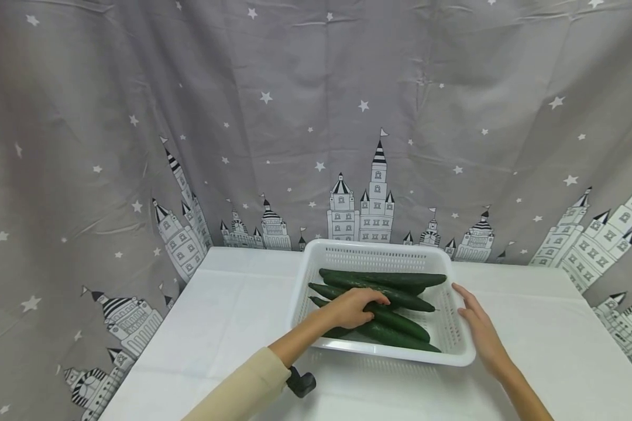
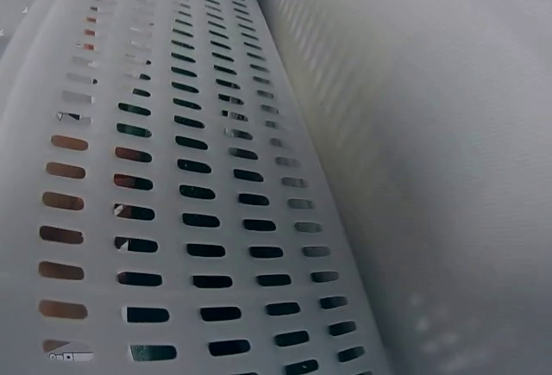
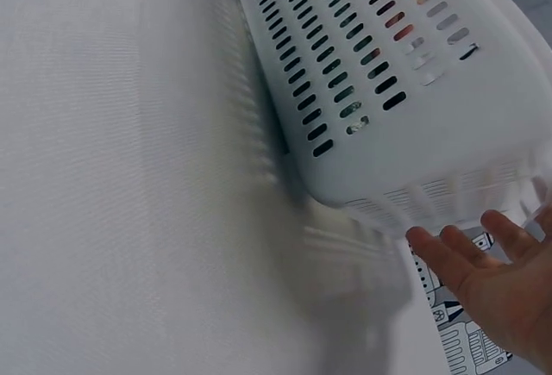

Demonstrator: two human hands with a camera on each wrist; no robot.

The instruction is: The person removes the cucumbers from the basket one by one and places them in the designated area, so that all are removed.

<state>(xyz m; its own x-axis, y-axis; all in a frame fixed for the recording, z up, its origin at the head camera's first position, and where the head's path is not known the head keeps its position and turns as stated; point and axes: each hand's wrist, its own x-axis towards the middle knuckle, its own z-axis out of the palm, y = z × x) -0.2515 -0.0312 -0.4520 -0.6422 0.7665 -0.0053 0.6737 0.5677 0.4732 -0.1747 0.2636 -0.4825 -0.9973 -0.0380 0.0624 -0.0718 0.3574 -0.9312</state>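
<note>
A white plastic basket (image 1: 390, 351) with slotted walls holds several long dark green cucumbers (image 1: 400, 339). My left hand (image 1: 350, 309) reaches over the basket's near side and grips a cucumber (image 1: 400, 323) near the middle, thumb and fingers on either side of it. In the left wrist view the slotted basket wall (image 2: 172, 211) hides this hand; only bits of skin colour show through the slots. At the right end of the basket, my right hand (image 1: 481, 333) touches the outside with fairly straight fingers. The right wrist view shows that hand (image 3: 509, 293) against the basket's end wall (image 3: 431, 203).
The basket stands on a white-covered table (image 1: 232, 304). Behind it hangs a grey curtain (image 1: 295, 117) with printed stars and castles. A small black device (image 1: 301, 383) sits at the left wrist, by the beige sleeve (image 1: 253, 380).
</note>
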